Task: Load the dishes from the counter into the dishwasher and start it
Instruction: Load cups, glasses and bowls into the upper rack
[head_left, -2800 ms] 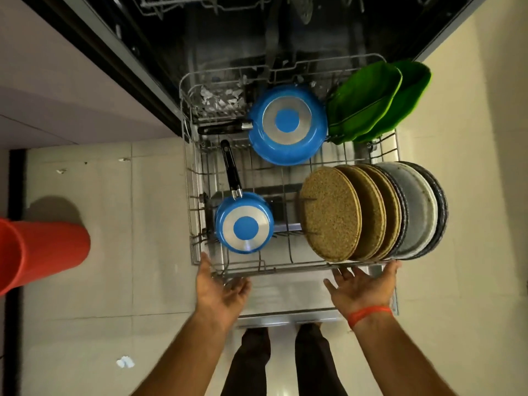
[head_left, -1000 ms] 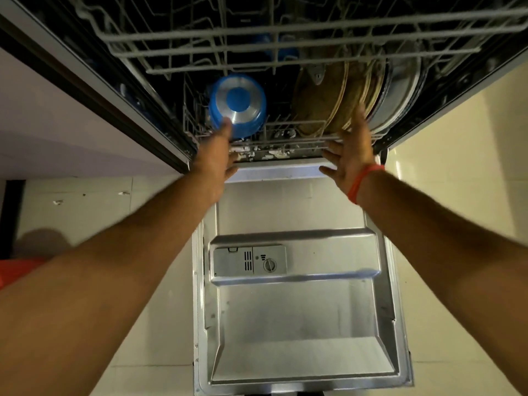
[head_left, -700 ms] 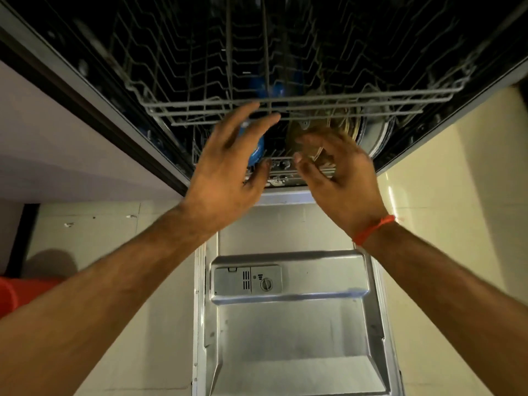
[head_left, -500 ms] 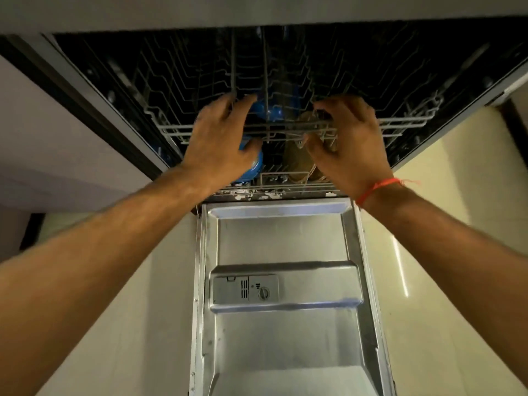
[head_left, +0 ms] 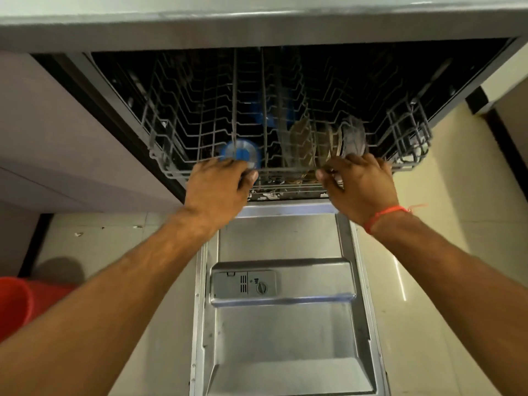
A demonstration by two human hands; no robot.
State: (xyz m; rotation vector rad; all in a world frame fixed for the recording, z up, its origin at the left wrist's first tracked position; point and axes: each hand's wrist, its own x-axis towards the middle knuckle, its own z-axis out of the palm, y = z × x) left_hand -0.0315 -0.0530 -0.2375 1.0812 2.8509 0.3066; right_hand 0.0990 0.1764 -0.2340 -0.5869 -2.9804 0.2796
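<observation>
The dishwasher stands open, its steel door [head_left: 285, 338] folded down flat in front of me. The wire upper rack [head_left: 200, 130] is slid partway out and holds nothing that I can see. My left hand [head_left: 217, 187] and my right hand [head_left: 360, 187] both grip the rack's front rail, fingers curled over the wire. Through the rack I see the lower rack inside the tub with a blue pan [head_left: 241, 152], brown round plates [head_left: 303, 144] and a grey plate [head_left: 354, 135] standing on edge.
A counter edge [head_left: 257, 21] runs across the top above the tub. A cabinet front [head_left: 57, 138] is on the left and a red bucket [head_left: 17, 304] stands on the tiled floor at the lower left. The detergent dispenser [head_left: 245, 287] sits in the door.
The lower rack with pans and plates went into the tub. Both hands then rose to the upper rack, took hold of its front rail, and the rack has come outward toward me.
</observation>
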